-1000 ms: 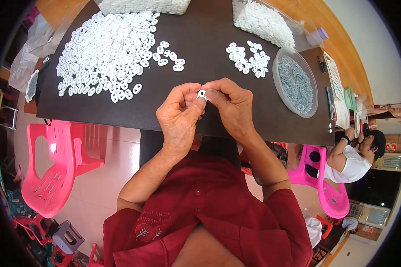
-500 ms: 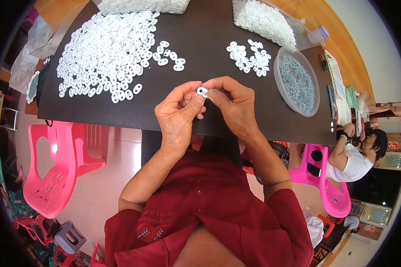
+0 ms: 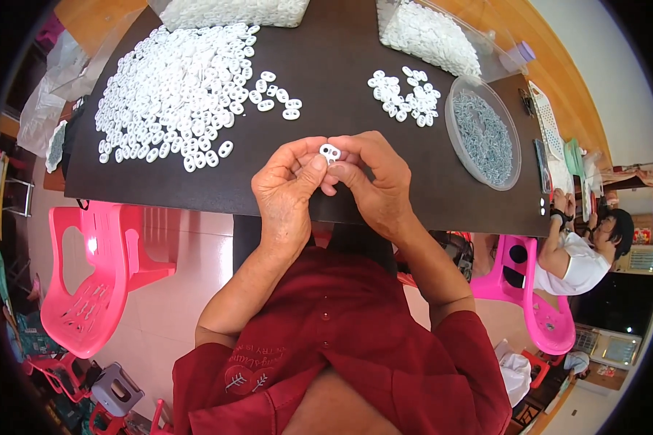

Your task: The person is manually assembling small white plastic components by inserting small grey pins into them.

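Note:
My left hand (image 3: 290,190) and my right hand (image 3: 376,185) meet over the near edge of a dark table (image 3: 341,87). Between their fingertips they pinch one small white plastic piece (image 3: 330,152) with two holes. A big heap of the same white pieces (image 3: 178,87) lies to the far left of the hands. A smaller group of white pieces (image 3: 405,94) lies to the far right. Beside that group stands a round clear dish of small metal parts (image 3: 482,132).
Clear bags of white pieces lie at the table's far edge (image 3: 232,11) and far right (image 3: 428,32). A pink plastic chair (image 3: 98,275) stands at my left. Another person (image 3: 584,250) sits on a pink chair (image 3: 533,308) at my right.

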